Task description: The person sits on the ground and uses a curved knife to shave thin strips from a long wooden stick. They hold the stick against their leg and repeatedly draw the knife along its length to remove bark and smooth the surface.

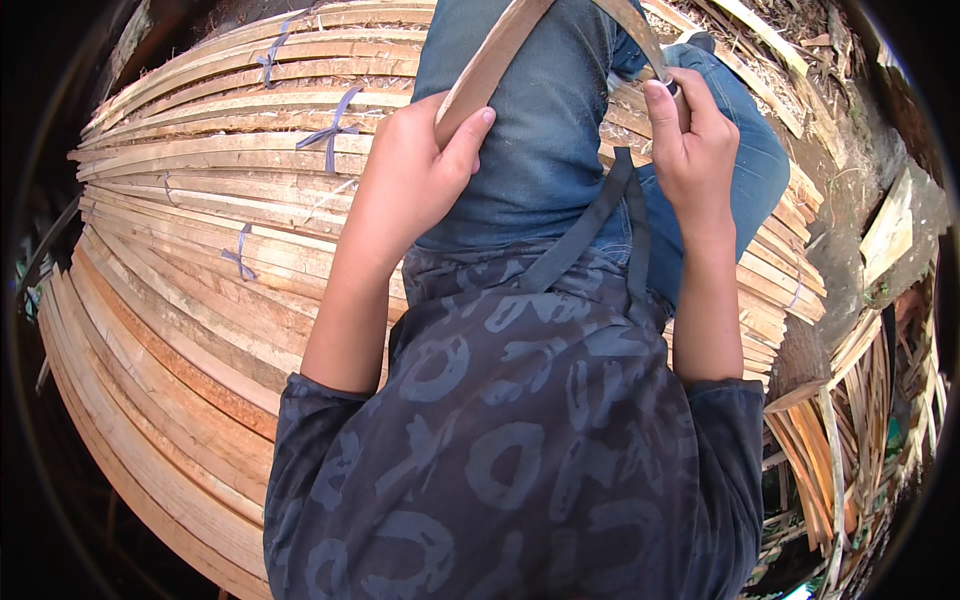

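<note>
My left hand is closed on a flat, pale strip of wood, its thumb laid along the lower end. The strip slants up over my jeans-covered leg and leaves the picture at the top edge. My right hand is wrapped round the end of a curved, thin wooden piece, thumb pointing up. This piece also runs out at the top, so I cannot tell whether both hands hold one bent strip or two separate ones.
Long wooden slats lie in bundles under and beside me, several tied with a purple cord. Thin offcuts are heaped at the lower right. Bare ground with loose wood scraps shows at the right.
</note>
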`<action>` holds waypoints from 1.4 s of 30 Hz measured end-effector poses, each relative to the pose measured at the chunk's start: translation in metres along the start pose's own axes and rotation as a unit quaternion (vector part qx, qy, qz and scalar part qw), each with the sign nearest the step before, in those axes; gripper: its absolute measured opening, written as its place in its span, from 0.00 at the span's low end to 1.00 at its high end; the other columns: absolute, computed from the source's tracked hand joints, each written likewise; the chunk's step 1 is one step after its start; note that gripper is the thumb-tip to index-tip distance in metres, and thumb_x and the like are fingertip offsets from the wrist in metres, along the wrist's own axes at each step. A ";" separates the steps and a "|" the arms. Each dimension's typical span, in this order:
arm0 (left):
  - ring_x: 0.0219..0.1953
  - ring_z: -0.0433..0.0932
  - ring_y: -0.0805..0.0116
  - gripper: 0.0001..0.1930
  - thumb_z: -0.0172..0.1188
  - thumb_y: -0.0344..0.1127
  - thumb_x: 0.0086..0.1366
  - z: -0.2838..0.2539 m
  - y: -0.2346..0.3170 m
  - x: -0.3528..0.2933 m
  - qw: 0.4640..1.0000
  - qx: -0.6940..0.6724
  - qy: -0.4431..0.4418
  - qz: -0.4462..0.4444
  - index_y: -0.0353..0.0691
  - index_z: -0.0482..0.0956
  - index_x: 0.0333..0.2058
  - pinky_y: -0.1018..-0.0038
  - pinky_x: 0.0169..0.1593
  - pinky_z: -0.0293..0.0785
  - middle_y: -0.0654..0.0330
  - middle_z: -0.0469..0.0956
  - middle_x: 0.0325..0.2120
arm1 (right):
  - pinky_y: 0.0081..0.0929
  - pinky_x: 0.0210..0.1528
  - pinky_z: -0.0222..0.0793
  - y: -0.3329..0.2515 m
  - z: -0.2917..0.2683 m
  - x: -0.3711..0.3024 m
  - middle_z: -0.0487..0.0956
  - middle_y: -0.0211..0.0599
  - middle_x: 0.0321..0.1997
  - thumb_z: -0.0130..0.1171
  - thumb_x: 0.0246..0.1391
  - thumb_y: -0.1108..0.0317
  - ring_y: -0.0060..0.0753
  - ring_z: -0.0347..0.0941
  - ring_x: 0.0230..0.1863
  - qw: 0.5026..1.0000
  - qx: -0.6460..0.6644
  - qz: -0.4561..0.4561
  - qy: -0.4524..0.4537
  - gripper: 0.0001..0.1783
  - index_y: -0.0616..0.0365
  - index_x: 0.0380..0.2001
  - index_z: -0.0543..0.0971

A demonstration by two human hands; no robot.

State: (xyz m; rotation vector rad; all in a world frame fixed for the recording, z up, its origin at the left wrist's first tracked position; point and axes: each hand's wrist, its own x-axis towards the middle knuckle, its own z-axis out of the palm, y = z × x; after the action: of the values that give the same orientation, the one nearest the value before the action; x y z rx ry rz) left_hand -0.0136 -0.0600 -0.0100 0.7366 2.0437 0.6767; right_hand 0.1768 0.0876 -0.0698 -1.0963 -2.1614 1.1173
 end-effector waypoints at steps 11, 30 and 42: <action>0.23 0.75 0.38 0.15 0.56 0.38 0.68 0.015 0.013 -0.009 0.988 0.125 0.083 0.022 0.31 0.74 0.27 0.55 0.26 0.68 0.40 0.73 0.16 | 0.33 0.23 0.71 -0.040 -0.014 0.010 0.78 0.30 0.20 0.64 0.55 0.54 0.38 0.77 0.22 0.984 -0.139 -0.098 -0.056 0.14 0.52 0.31 0.77; 0.24 0.77 0.39 0.14 0.57 0.39 0.67 0.011 0.012 -0.007 0.989 0.125 0.081 0.024 0.32 0.76 0.29 0.54 0.28 0.72 0.42 0.75 0.17 | 0.28 0.22 0.67 -0.023 -0.028 0.032 0.76 0.27 0.20 0.66 0.53 0.52 0.33 0.74 0.20 0.958 -0.233 -0.167 -0.002 0.14 0.51 0.32 0.79; 0.24 0.77 0.40 0.15 0.57 0.39 0.66 0.009 0.010 -0.006 0.988 0.126 0.082 0.043 0.32 0.77 0.28 0.53 0.29 0.73 0.42 0.76 0.17 | 0.31 0.21 0.65 -0.020 -0.028 0.038 0.73 0.28 0.18 0.65 0.55 0.52 0.35 0.71 0.18 0.951 -0.262 -0.165 -0.005 0.14 0.50 0.30 0.78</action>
State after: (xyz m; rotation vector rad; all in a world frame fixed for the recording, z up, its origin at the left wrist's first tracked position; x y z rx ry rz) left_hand -0.0005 -0.0553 -0.0051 0.9457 2.2872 0.5487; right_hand 0.1660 0.1247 -0.0359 -0.8729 -2.6037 0.4064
